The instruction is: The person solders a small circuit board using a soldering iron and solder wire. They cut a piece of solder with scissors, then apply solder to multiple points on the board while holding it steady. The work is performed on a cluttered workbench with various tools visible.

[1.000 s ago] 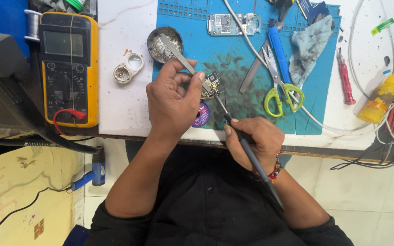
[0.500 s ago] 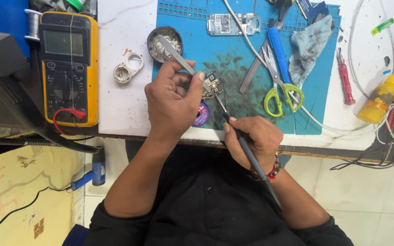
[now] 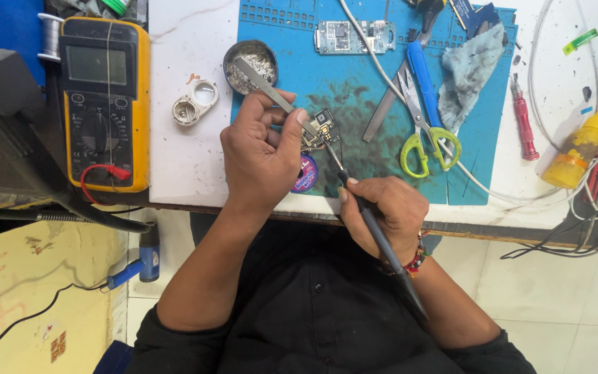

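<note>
**Grip and handling: small circuit board under the iron**

We pinch metal tweezers [image 3: 271, 86] closed in the left hand [image 3: 261, 156], pinning the small circuit board [image 3: 321, 129] on the blue mat [image 3: 354, 76], near its front edge. The right hand [image 3: 382, 211] is wrapped around the soldering iron [image 3: 372, 232], tip at the board. We judge the board light, stiff and fragile: hold it by its edges.

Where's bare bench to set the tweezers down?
Bare white top lies between the multimeter and the blue mat, below the small white ring. The mat's right half is crowded: scissors, cloth, red screwdriver, cables.
</note>
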